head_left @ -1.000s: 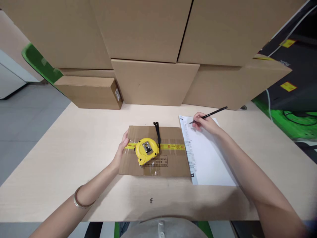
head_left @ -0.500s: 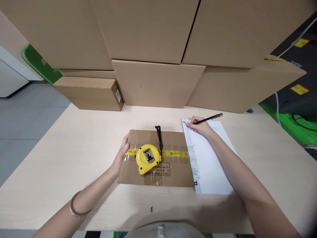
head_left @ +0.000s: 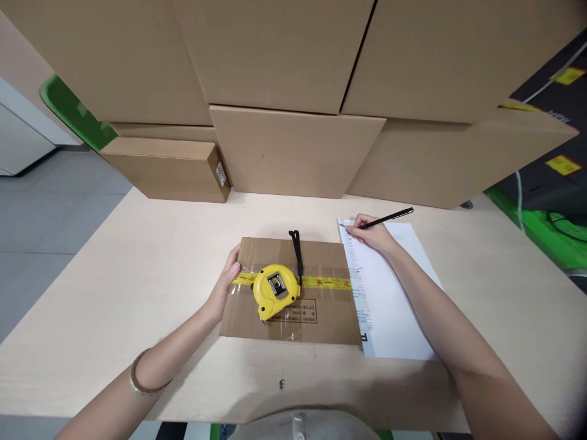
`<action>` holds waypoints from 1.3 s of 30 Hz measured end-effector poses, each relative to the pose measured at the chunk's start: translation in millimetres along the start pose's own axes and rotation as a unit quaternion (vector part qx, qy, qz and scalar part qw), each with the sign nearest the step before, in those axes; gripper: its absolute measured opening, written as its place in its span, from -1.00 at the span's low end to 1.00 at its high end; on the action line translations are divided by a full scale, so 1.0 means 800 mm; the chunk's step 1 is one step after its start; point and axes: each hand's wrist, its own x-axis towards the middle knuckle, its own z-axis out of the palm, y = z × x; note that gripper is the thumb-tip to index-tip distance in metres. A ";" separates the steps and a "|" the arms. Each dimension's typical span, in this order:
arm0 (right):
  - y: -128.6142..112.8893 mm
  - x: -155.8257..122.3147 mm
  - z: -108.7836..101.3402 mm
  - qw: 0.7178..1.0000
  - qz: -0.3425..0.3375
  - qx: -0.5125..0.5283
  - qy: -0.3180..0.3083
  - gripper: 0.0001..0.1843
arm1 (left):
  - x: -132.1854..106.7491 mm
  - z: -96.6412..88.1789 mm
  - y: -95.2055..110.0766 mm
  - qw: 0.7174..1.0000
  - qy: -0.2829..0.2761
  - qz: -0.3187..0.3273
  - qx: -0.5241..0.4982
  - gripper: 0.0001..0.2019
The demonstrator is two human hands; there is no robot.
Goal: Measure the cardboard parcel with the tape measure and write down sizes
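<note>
A taped cardboard box (head_left: 321,318) lies flat on the table in front of me. My left hand (head_left: 224,284) grips its left side, the thumb near the edge of the top face. On top of the box rests a yellow tape measure (head_left: 273,290) with a black wrist strap (head_left: 298,253). My right hand (head_left: 372,234) is closed around a black pen (head_left: 389,217), its tip end hidden by the fingers. That hand lies at the upper left of a white sheet of paper (head_left: 394,305), printed along its left edge. The paper's left edge meets the box's right side.
Large cardboard boxes (head_left: 293,153) stand stacked along the back of the pale wooden table (head_left: 137,281). A smaller long carton (head_left: 169,174) sits at the back left. Dark equipment with yellow labels (head_left: 564,165) stands beyond the table on the right.
The view has shifted slightly. Both hands keep their places on the box and the paper, and the tape measure stays where it was on the box.
</note>
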 end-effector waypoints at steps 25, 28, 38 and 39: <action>-0.008 0.000 -0.001 1.000 -0.007 0.022 -0.005 -0.59 | 0.004 -0.009 -0.006 1.000 -0.004 0.013 0.005 -0.38; -0.017 -0.003 0.001 0.999 -0.020 0.037 -0.001 -0.45 | 0.003 -0.007 -0.004 1.000 -0.007 0.015 0.012 -0.38; -0.020 -0.002 0.004 0.999 -0.025 0.026 0.010 -0.47 | 0.004 -0.009 -0.004 1.000 -0.009 0.017 0.023 -0.38; -0.021 -0.003 0.004 0.999 -0.025 0.027 0.009 -0.46 | 0.004 -0.009 -0.004 1.000 -0.008 0.017 0.023 -0.38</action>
